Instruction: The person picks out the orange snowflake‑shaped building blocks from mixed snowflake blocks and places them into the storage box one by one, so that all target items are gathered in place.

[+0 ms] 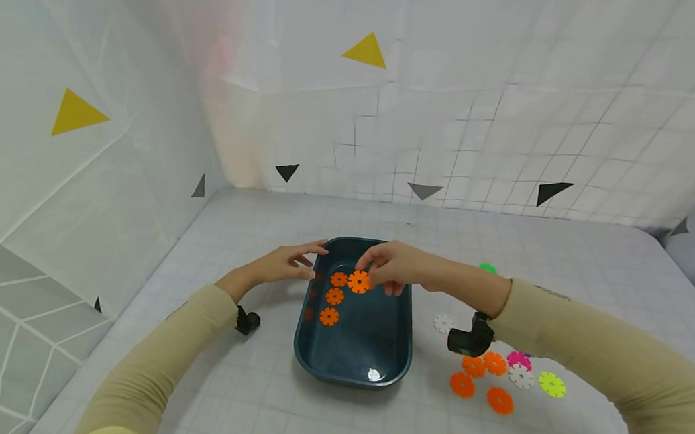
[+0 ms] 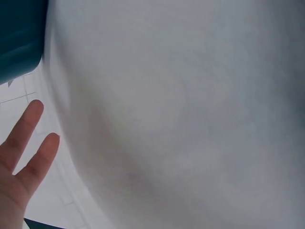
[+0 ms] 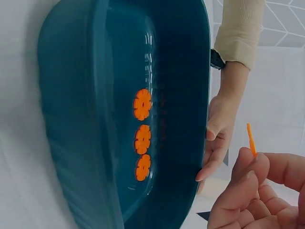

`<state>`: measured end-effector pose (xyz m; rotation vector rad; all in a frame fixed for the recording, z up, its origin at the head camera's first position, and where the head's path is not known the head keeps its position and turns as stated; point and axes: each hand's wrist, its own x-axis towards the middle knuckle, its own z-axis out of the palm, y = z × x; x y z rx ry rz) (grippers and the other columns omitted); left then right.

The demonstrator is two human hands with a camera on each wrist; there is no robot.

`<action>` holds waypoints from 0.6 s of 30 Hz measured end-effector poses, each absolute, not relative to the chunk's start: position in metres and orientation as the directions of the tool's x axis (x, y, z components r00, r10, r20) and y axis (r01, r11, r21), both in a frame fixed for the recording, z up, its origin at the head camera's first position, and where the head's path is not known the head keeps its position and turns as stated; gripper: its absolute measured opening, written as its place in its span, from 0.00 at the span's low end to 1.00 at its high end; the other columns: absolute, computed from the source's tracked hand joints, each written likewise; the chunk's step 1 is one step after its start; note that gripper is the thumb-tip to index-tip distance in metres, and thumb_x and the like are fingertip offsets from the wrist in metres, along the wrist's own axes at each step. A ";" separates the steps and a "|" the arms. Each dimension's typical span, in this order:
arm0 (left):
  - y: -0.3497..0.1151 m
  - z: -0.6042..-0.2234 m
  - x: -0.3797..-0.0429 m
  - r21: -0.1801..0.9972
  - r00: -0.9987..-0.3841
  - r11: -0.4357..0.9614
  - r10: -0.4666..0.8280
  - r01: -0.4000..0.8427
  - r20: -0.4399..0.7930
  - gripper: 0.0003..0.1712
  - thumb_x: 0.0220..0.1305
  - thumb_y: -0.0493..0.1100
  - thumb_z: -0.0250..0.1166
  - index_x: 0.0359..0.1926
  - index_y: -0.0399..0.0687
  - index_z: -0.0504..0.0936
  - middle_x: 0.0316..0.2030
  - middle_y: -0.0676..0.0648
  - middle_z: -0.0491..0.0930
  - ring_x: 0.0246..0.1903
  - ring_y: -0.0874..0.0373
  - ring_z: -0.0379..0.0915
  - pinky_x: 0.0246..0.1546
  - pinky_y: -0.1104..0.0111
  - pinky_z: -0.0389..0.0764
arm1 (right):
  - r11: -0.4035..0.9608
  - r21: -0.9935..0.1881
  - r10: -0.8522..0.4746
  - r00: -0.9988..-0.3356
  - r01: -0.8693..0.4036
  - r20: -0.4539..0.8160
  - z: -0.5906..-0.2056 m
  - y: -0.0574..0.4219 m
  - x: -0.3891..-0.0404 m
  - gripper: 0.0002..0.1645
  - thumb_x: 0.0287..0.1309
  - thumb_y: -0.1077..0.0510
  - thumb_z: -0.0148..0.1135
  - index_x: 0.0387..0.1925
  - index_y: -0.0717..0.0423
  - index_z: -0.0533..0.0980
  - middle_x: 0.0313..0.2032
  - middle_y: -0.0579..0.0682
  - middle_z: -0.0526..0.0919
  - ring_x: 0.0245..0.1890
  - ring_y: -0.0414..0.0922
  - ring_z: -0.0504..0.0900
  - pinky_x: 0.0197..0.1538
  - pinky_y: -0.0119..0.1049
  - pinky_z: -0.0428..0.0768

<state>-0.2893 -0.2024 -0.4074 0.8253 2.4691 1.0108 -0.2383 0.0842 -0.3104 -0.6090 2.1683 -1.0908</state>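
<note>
Head view: from where I stand, three orange discs (image 1: 339,298) lie in a row in the blue tray (image 1: 369,346), just left of the right hand (image 1: 395,264) and its pinch. Farther right of that grip, on the table (image 1: 393,432), come a white disc (image 1: 443,323), loose orange ones, a pink disc (image 1: 519,360) and a yellow disc (image 1: 552,384). The right forearm (image 1: 466,282) partly hides a green disc (image 1: 488,268).

As for grips, the left hand (image 1: 286,263) sits at the tray's left rim, fingers loosely apart. The right pinches another orange disc (image 1: 356,288) narrowly between thumb and fingers, above the tray floor.
</note>
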 end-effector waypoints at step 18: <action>-0.194 -0.376 -0.270 0.749 -0.758 0.558 0.642 0.358 -0.117 0.30 0.64 0.43 0.57 0.66 0.47 0.61 0.70 0.49 0.51 0.56 0.44 0.66 0.57 0.51 0.65 | 0.568 -0.814 -0.655 -0.666 -0.122 -0.357 -0.310 0.059 -0.239 0.18 0.53 0.63 0.58 0.48 0.58 0.74 0.26 0.47 0.78 0.16 0.39 0.72 0.23 0.28 0.73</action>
